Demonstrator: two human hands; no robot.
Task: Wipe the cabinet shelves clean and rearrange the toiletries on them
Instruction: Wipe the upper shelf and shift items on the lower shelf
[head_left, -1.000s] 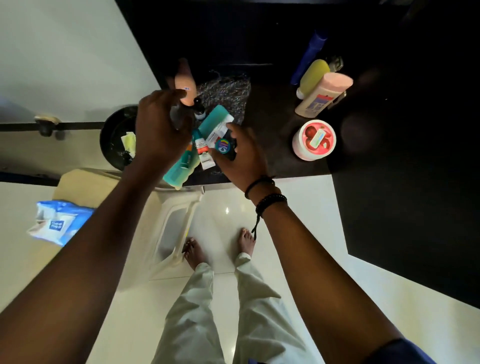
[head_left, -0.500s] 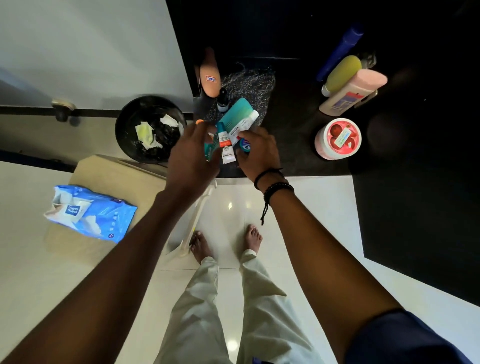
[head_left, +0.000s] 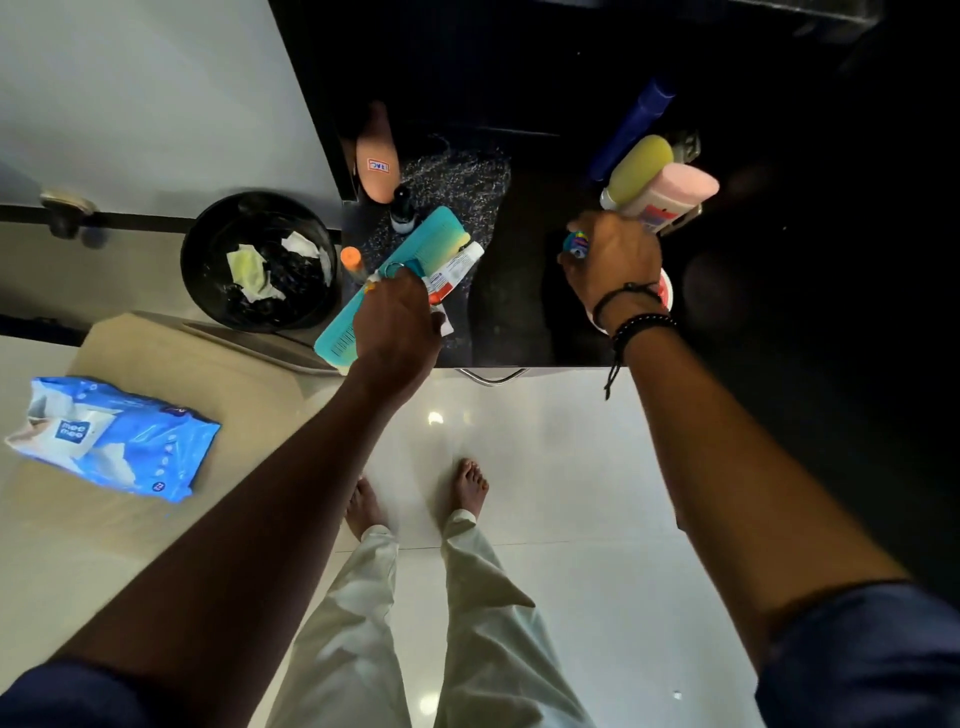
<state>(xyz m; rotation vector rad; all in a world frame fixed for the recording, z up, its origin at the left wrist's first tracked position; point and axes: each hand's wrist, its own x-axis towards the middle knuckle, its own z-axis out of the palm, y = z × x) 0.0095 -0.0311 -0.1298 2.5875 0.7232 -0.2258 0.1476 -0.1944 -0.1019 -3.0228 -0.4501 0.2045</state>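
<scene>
My left hand grips a bunch of tubes over the dark shelf: a large teal tube, a white tube with red print and an orange-capped one. My right hand holds a small round colourful tin further right, next to a yellow bottle and a pink bottle. A peach bottle and a small dark bottle stand at the shelf's left. A red-and-white tub is mostly hidden behind my right wrist.
A black bin with used wipes sits left of the shelf. A blue pack of wipes lies on a beige surface at left. A blue bottle stands at the back. My bare feet are on the glossy white floor.
My right hand has carried the small tin rightwards, away from the tubes, to the yellow and pink bottles. My left hand has stayed on the bunch of tubes.
</scene>
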